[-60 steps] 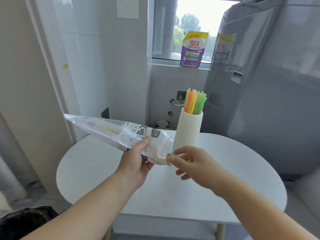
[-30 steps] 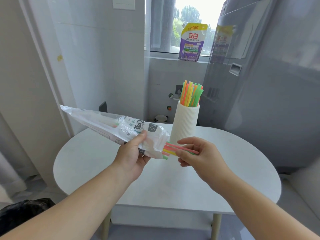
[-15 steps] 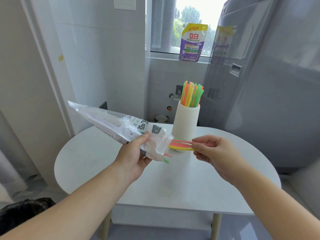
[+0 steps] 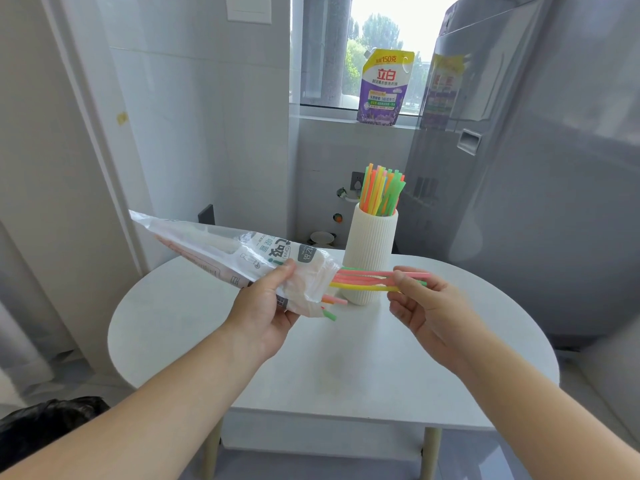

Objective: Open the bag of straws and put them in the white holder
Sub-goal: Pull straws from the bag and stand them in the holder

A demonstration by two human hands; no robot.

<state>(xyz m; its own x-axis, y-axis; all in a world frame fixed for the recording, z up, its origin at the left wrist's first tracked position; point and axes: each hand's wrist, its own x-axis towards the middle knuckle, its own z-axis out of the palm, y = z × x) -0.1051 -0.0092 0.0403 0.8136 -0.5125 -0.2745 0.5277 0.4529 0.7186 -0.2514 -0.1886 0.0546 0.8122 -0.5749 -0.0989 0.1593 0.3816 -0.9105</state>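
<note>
Pink and yellow straws (image 4: pixel 367 281) drawn further out, right hand (image 4: pixel 424 311) pinching them, left hand (image 4: pixel 266 308) gripping bag (image 4: pixel 242 256)

Colourful straws (image 4: pixel 363 283) half out of tilted bag (image 4: pixel 239 258), before ribbed white holder (image 4: pixel 370 251)

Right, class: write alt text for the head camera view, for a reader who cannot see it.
A person's right hand draws a few coloured plastic straws from a clear printed plastic bag gripped by the left hand. Behind, a ribbed white cylindrical holder with straws in it stands on a round white table.
</note>
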